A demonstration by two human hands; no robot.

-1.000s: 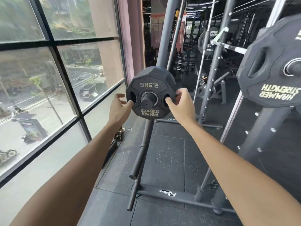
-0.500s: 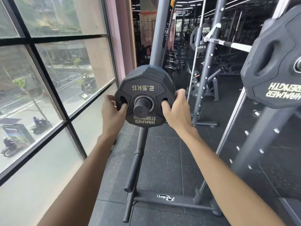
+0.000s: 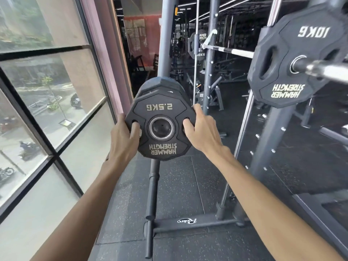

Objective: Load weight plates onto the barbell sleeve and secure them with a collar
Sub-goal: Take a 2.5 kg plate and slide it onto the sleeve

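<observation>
A black 2.5 kg plate (image 3: 160, 108) marked Hammer Strength is held upside down in front of me. My left hand (image 3: 122, 136) grips its left edge with the thumb in a grip hole. My right hand (image 3: 201, 130) grips its right edge the same way. The plate's centre hole looks free of the storage peg, whose dark end shows through the hole. More small plates (image 3: 160, 83) remain stacked on the peg behind it. At the upper right a 10 kg plate (image 3: 286, 59) sits on the chrome barbell sleeve (image 3: 325, 69). No collar is visible.
Large windows (image 3: 47, 110) run along the left. The rack's grey upright (image 3: 166, 34), a lower storage peg (image 3: 153, 185) and the floor crossbar (image 3: 188, 221) stand directly ahead. Perforated rack posts (image 3: 265, 144) rise on the right. Black rubber flooring (image 3: 178, 185) lies below.
Both hands closed on the 2.5 kg plate and pulled it toward me along the storage peg until the peg no longer sticks out through its hole. The view shifted right, showing the barbell sleeve.
</observation>
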